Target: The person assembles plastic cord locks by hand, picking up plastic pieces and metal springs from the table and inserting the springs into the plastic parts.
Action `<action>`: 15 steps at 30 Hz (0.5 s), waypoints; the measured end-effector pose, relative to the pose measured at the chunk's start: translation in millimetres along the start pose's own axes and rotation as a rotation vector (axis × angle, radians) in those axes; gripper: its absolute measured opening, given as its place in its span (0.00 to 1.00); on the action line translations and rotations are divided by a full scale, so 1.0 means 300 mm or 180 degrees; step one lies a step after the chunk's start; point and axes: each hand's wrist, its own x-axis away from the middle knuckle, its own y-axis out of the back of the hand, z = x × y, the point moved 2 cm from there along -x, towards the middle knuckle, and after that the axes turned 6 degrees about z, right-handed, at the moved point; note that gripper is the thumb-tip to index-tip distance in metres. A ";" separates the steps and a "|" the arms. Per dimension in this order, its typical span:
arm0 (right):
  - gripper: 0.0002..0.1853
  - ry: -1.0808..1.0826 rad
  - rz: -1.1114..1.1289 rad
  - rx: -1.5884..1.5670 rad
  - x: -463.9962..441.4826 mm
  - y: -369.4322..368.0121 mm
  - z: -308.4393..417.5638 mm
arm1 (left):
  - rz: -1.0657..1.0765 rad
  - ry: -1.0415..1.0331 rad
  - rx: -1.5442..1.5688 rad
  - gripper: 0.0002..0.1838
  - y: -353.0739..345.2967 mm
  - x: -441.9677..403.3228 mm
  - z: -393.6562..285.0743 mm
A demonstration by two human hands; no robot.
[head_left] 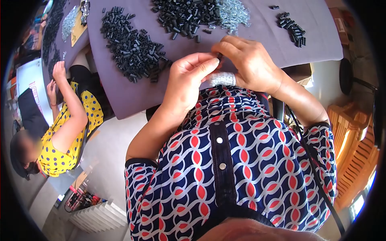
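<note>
Black piece [219, 56] between left hand [185, 76], right hand [254, 66]; pink lettering [34, 89] illegible.

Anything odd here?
A white wrap covers one finger of the otherwise bare right hand. One black part lies apart from the small cluster. The black pile touches the clear pieces, so they might mix.

The left hand [185, 76] and right hand [252, 64] pinch 1 dark piece [219, 56] near 2 large black piles [132, 52].

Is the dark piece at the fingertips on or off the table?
Off: the dark piece is pinched where left hand and right hand meet.
</note>
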 end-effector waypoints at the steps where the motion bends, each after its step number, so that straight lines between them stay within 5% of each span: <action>1: 0.22 0.0049 0.0032 0.0090 0.000 -0.008 -0.004 | 0.0006 0.0001 -0.0006 0.09 0.005 -0.003 0.007; 9: 0.19 -0.0022 0.0149 -0.0133 0.027 -0.030 -0.033 | 0.0226 0.0610 0.0324 0.13 -0.010 0.005 -0.009; 15: 0.19 -0.0029 0.0171 -0.0075 0.041 -0.065 -0.022 | 0.0433 0.0478 0.0647 0.13 -0.015 -0.005 0.035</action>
